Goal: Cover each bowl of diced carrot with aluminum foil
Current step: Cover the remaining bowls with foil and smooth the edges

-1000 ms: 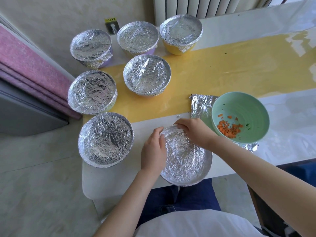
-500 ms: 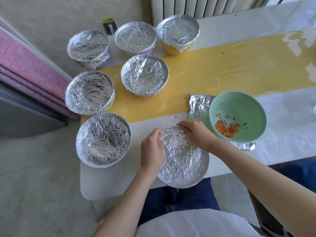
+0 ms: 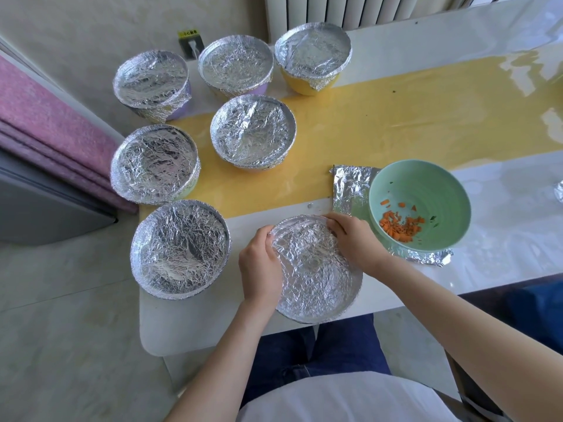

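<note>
Because the foil-covered bowl (image 3: pixel 316 269) sits at the near edge of the white table (image 3: pixel 195 327), directly in front of the person, a hard downward press while crimping could, I judge, tip it toward the lap or tear the thin, crinkled foil. The left hand (image 3: pixel 260 260) curls its fingers over the bowl's left rim and the right hand (image 3: pixel 355 242) curls over the far right rim, both pinching foil against the edge. Just beside the right hand, a green bowl (image 3: pixel 426 181) of diced carrot (image 3: pixel 399 228) stands uncovered on a loose foil sheet (image 3: pixel 350 184).
</note>
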Motion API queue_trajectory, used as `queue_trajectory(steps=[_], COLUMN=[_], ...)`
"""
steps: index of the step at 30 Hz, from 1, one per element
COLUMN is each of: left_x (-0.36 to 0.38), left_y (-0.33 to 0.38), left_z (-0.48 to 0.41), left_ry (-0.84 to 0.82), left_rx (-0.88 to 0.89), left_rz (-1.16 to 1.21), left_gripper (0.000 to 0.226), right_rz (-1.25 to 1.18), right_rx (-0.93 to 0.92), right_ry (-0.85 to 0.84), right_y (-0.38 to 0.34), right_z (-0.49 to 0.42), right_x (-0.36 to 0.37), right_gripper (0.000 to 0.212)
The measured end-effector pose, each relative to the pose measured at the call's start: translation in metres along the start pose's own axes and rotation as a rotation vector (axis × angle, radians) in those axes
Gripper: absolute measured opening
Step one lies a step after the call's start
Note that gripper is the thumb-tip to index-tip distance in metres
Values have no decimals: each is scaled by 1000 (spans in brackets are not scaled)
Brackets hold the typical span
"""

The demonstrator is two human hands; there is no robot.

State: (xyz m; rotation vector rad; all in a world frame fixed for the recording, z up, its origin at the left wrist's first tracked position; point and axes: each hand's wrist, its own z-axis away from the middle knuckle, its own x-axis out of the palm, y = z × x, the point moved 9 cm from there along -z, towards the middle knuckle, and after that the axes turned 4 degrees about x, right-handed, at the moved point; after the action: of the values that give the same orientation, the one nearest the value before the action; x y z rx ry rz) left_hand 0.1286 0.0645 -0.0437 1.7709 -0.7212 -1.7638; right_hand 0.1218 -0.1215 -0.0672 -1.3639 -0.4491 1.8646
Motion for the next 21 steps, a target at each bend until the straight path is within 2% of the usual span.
queue_trajectory(steps=[5,10,15,21], left_x=[-3,-22,-40,-43], left_y=[3,11,23,40], left_z=[-4,-17,-35,-51], left_ry=[24,128,289,378], left_rx=[-8,-29,-34,-33], left_rz=[2,66,111,184], left_gripper=[27,28,26,26], right_rz=[-38,-44,-41,-108], right_rx=[-5,-52,-61,-14], right_ry=[41,152,196,282], right_y=[-11,-22,-35,-39], right_z=[3,14,18,-7], right_x=[-10,-36,-52,-75], right_gripper=[33,39,28,27])
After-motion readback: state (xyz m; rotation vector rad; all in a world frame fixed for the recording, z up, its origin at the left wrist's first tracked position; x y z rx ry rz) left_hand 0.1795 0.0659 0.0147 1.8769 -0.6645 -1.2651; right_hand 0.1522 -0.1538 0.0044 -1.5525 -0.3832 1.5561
